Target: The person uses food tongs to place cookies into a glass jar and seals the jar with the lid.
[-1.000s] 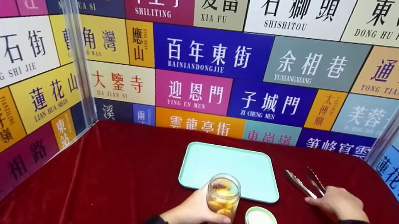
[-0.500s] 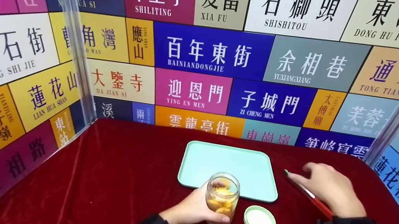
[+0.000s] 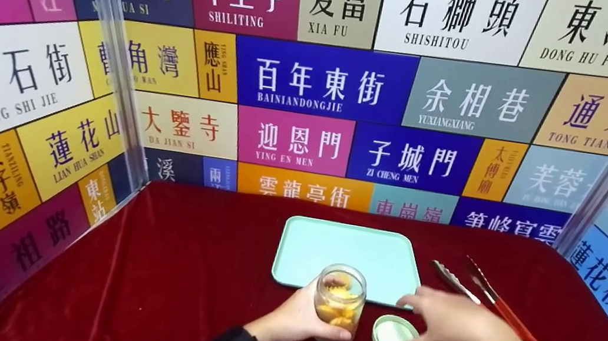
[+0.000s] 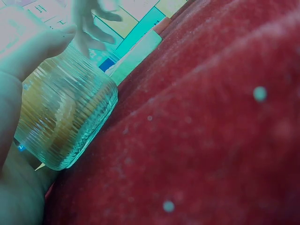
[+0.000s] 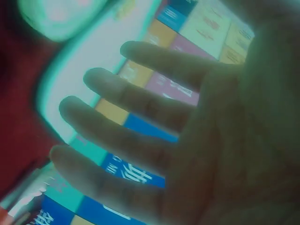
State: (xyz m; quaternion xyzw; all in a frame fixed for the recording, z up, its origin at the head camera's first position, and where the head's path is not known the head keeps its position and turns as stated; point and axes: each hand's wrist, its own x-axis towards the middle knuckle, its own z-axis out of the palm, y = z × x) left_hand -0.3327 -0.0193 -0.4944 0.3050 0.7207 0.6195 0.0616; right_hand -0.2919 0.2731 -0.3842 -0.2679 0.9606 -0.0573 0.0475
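Left hand [image 3: 298,318] wraps the jar [image 3: 339,304], fingers curled round its ribbed glass wall, holding it upright on the red desk [image 3: 177,271] just in front of the tray [image 3: 349,254]. The jar is open and packed with yellow-orange pieces; glass like that looks rigid, breakable and a bit slick, with some weight from the filling, so the ribbed sides seem the sound place to hold. Just right of it lies the lid [image 3: 395,338], flat on the cloth, pale green; it looks light and stiff, best pinched at the rim. Right hand [image 3: 457,326] hovers over that lid, fingers spread and straight, grip wide, holding nothing. Further right, the tongs [image 3: 485,297] lie on the cloth, red handles, metal tips pointing away. Behind it all, signboard walls: QING SHI JIE, LIAN HUA SHAN, DA JIAN SI, SHILITING, BAINIANDONGJIE, YING EN MEN, XIA FU, ZI CHENG MEN, SHISHITOU, YUXIANGXIANG, DONG HU PING, TONG TIAN.
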